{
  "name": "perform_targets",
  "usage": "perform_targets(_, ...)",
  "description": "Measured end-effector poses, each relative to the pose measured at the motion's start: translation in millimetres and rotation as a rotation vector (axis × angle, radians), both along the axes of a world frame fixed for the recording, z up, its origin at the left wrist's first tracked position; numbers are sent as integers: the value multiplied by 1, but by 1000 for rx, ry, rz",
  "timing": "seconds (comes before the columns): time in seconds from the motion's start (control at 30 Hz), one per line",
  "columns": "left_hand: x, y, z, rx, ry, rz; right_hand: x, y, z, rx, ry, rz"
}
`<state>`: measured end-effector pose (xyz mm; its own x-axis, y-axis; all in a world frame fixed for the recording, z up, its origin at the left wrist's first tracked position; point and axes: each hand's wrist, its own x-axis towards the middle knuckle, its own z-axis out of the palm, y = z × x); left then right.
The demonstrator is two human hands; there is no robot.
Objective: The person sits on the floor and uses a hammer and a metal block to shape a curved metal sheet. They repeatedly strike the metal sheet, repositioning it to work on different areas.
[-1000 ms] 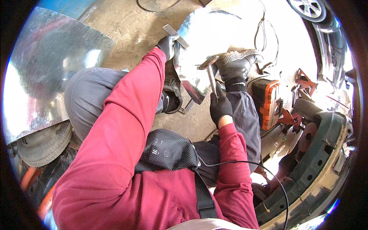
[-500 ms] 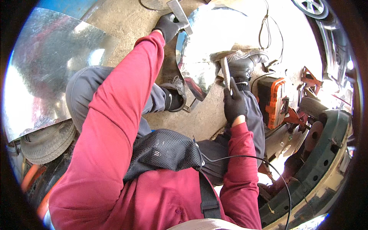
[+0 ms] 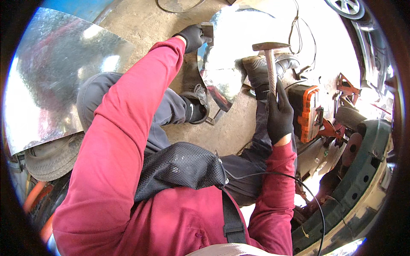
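Observation:
In black gloves, my left hand is closed around a short flat metal bar at the left edge of a shiny cut metal sheet. The bar looks foreshortened here. My right hand, gloved too, grips the handle of a hammer. Its head, pointed at one end, is up over my right shoe, apart from the sheet. That shoe rests at the sheet's near right side, and my left shoe stands on the floor by its left side.
A large metal sheet lies over a tire at left. To the right are an orange and black toolbox, a red jack stand, a dark green curved car part and a car wheel. A black cable trails across the sheet's far side.
The hammer has risen and moved right with my right hand, its head now away from the sheet. The bar in my left hand has turned and appears shorter.

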<state>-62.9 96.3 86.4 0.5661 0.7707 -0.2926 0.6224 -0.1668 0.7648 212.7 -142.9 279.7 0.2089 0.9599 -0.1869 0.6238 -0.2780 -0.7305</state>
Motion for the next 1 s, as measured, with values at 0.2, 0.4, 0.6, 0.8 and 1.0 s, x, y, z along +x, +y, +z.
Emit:
perform_targets(0.2,-9,1,-26,-45,-8,30,-12,7,-5,12,86,-12)
perform_targets(0.4,1,-7,-7,1,-40,3,-14,12,-5,47,-17,25)
perform_targets(0.6,7,-12,-3,87,35,-13,-43,31,14,178,32,109)
perform_targets(0.8,22,-26,11,114,57,76,-56,31,-3,335,-146,186)
perform_targets(1.0,16,-30,12,81,31,88,-51,42,-9,186,-223,351)
